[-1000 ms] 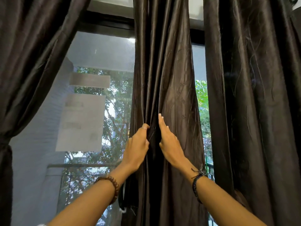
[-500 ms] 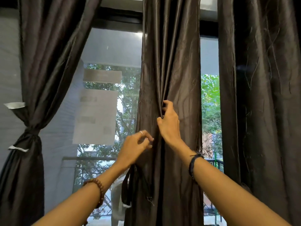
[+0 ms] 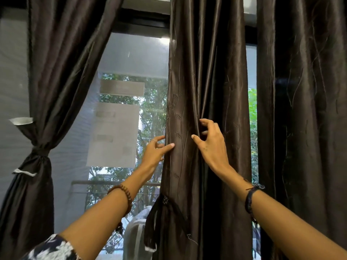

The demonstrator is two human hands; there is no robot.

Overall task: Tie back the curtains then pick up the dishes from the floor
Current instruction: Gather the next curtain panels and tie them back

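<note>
- The middle curtain [image 3: 206,91] hung loose and untied in front of the window [image 3: 131,59], between the tied-back left curtain [image 3: 62,72] and the right curtain [image 3: 304,109].
- The left hand [image 3: 153,153] pinched the middle curtain's left edge — thumb in front, fingers behind the cloth.
- The right hand [image 3: 211,143] curled into a fold near the middle curtain's centre, gripping fabric.
- A dark tie-back strap [image 3: 159,218] dangled from the middle curtain's left edge, below the left hand.
- No dishes showed — only the curtains.
</note>
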